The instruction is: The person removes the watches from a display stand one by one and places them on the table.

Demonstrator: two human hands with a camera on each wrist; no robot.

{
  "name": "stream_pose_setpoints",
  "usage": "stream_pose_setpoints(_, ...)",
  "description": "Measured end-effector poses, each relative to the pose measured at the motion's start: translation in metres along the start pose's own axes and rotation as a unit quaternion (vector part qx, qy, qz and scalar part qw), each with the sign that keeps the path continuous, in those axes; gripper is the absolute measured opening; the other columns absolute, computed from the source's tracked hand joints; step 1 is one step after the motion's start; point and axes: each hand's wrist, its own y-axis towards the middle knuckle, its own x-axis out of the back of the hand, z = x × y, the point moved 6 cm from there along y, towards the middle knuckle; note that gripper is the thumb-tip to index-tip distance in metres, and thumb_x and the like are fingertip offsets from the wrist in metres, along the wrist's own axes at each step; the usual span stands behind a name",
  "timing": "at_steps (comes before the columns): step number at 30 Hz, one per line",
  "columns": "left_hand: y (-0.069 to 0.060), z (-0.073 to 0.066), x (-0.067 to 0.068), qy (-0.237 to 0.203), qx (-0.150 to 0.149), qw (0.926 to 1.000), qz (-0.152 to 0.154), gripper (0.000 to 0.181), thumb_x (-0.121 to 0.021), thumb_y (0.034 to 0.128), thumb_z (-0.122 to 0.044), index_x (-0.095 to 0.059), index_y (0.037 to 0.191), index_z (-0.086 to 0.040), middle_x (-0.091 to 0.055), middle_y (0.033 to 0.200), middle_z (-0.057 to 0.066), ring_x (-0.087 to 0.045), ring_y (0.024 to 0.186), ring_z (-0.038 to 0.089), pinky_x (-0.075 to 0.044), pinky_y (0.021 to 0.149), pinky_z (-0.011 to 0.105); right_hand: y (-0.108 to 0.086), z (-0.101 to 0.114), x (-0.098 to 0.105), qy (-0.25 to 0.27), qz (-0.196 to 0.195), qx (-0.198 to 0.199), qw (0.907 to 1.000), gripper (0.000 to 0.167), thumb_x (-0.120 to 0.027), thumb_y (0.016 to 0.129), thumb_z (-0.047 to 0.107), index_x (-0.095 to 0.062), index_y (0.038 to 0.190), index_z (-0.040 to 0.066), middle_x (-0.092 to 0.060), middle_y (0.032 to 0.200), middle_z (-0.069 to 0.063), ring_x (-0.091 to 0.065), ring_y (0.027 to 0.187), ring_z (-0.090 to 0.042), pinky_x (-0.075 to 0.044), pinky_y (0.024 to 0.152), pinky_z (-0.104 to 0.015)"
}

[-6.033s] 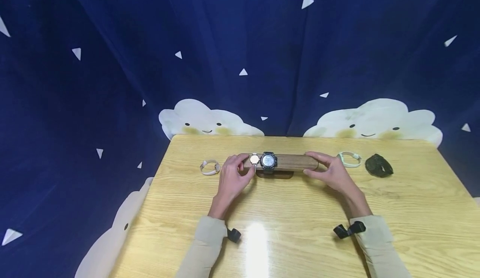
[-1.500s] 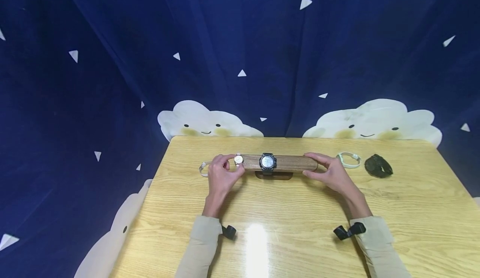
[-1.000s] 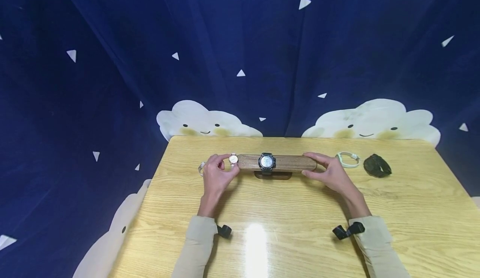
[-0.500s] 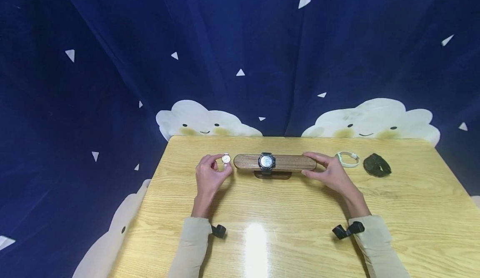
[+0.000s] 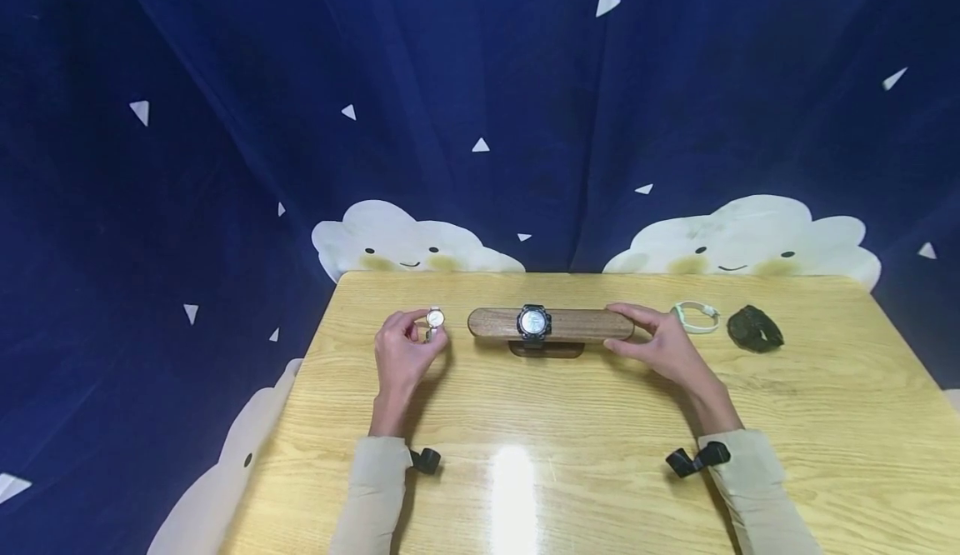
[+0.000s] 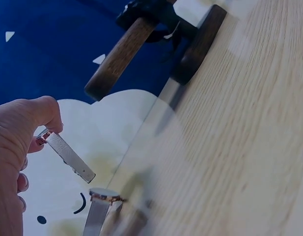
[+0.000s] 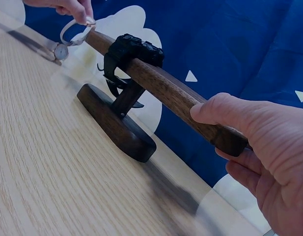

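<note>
My left hand (image 5: 402, 355) pinches a wristwatch (image 5: 435, 318) with a pale round dial and whitish strap, held above the table left of the stand. In the left wrist view its strap (image 6: 70, 156) hangs in a loop from the fingertips. A wooden T-shaped watch stand (image 5: 581, 325) stands mid-table, with a chunky black watch (image 5: 533, 322) fastened round its bar. My right hand (image 5: 663, 347) grips the bar's right end between thumb and fingers. Below the left hand, a second light-strapped watch (image 7: 60, 51) rests on the table; the left hand hides it in the head view.
To the right of the stand lie a white and pale-green looped band (image 5: 699, 319) and a dark strapped watch (image 5: 755, 330). The light wooden table (image 5: 585, 455) ends at the back against a dark blue curtain (image 5: 480, 80).
My left hand has slid the pale-dial watch leftward along the bar and off its left end, then carried it further left. The right hand keeps its grip on the bar.
</note>
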Motion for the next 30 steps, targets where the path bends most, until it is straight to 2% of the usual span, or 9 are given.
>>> stream_pose_setpoints(6, 0.001, 0.007, 0.009, 0.007, 0.021, 0.9998, 0.001, 0.028, -0.082, 0.0735, -0.015, -0.082, 0.1, -0.006, -0.061, 0.07, 0.017, -0.049, 0.064, 0.018, -0.042, 0.059, 0.033, 0.0, 0.0, 0.0, 0.001, 0.002, -0.006, 1.0, 0.055, -0.088, 0.087, 0.016, -0.068, 0.137, 0.006, -0.066, 0.14, -0.013, -0.056, 0.136, -0.035, -0.038, 0.108, -0.012)
stream_pose_setpoints(10, 0.002, 0.014, 0.014, 0.013, 0.036, 0.9992, 0.007, 0.029, -0.081, 0.0748, -0.017, -0.081, 0.102, -0.006, -0.062, 0.073, 0.02, -0.05, 0.066, 0.02, -0.042, 0.061, 0.034, 0.001, 0.0, 0.0, -0.002, 0.003, -0.009, 1.0, 0.055, -0.088, 0.087, 0.017, -0.068, 0.137, 0.005, -0.066, 0.14, -0.012, -0.056, 0.136, -0.035, -0.042, 0.117, -0.036)
stream_pose_setpoints(12, 0.002, 0.017, 0.016, 0.015, 0.044, 0.9989, 0.01, 0.03, -0.083, 0.0742, -0.018, -0.081, 0.102, -0.006, -0.063, 0.074, 0.019, -0.05, 0.067, 0.02, -0.043, 0.062, 0.034, 0.001, 0.0, 0.0, 0.001, 0.003, -0.009, 1.0, 0.055, -0.087, 0.087, 0.016, -0.068, 0.137, 0.005, -0.066, 0.14, -0.013, -0.056, 0.136, -0.036, -0.041, 0.117, -0.051)
stream_pose_setpoints(14, 0.003, 0.019, 0.018, 0.016, 0.049, 0.9986, 0.009, 0.031, -0.083, 0.0736, -0.017, -0.081, 0.102, -0.006, -0.063, 0.074, 0.019, -0.052, 0.068, 0.022, -0.043, 0.063, 0.035, 0.001, 0.0, 0.0, 0.003, 0.003, -0.008, 1.0, 0.055, -0.087, 0.087, 0.016, -0.068, 0.137, 0.005, -0.066, 0.14, -0.013, -0.055, 0.136, -0.037, -0.039, 0.116, -0.059)
stream_pose_setpoints(17, 0.004, 0.023, 0.022, 0.022, 0.049, 0.9985, 0.001, 0.03, -0.084, 0.0728, -0.017, -0.081, 0.101, -0.006, -0.062, 0.073, 0.019, -0.052, 0.069, 0.024, -0.043, 0.063, 0.035, 0.001, -0.001, 0.0, 0.001, 0.003, -0.008, 1.0, 0.056, -0.087, 0.087, 0.016, -0.067, 0.137, 0.004, -0.066, 0.14, -0.014, -0.055, 0.136, -0.037, -0.039, 0.116, -0.06)
stream_pose_setpoints(20, 0.004, 0.027, 0.026, 0.033, 0.049, 0.9982, -0.009, 0.03, -0.083, 0.0723, -0.017, -0.081, 0.1, -0.006, -0.061, 0.072, 0.018, -0.052, 0.07, 0.024, -0.042, 0.062, 0.036, 0.001, 0.0, 0.0, -0.008, 0.004, -0.01, 0.9999, 0.056, -0.088, 0.087, 0.017, -0.067, 0.138, 0.004, -0.066, 0.14, -0.013, -0.056, 0.136, -0.035, -0.042, 0.116, -0.052)
stream_pose_setpoints(24, 0.005, 0.031, 0.031, 0.047, 0.049, 0.9976, -0.013, 0.03, -0.083, 0.0722, -0.018, -0.081, 0.099, -0.005, -0.061, 0.073, 0.017, -0.051, 0.071, 0.023, -0.042, 0.062, 0.037, 0.001, -0.001, 0.0, -0.016, 0.004, -0.009, 0.9998, 0.057, -0.088, 0.087, 0.018, -0.067, 0.138, 0.006, -0.066, 0.14, -0.013, -0.057, 0.135, -0.035, -0.043, 0.116, -0.048)
stream_pose_setpoints(27, 0.006, 0.035, 0.034, 0.058, 0.051, 0.9969, -0.014, 0.031, -0.084, 0.0721, -0.018, -0.081, 0.1, -0.005, -0.062, 0.073, 0.017, -0.051, 0.072, 0.023, -0.041, 0.062, 0.037, 0.001, -0.001, 0.0, -0.014, 0.004, -0.006, 0.9999, 0.056, -0.088, 0.087, 0.017, -0.067, 0.138, 0.006, -0.066, 0.14, -0.014, -0.057, 0.135, -0.035, -0.042, 0.115, -0.055)
stream_pose_setpoints(30, 0.007, 0.039, 0.037, 0.068, 0.049, 0.9964, -0.015, 0.03, -0.085, 0.0729, -0.018, -0.081, 0.1, -0.005, -0.062, 0.073, 0.017, -0.052, 0.073, 0.023, -0.041, 0.062, 0.037, 0.001, -0.001, 0.001, -0.014, 0.003, -0.006, 0.9999, 0.055, -0.088, 0.087, 0.017, -0.068, 0.137, 0.009, -0.066, 0.14, -0.013, -0.057, 0.135, -0.034, -0.041, 0.115, -0.056)
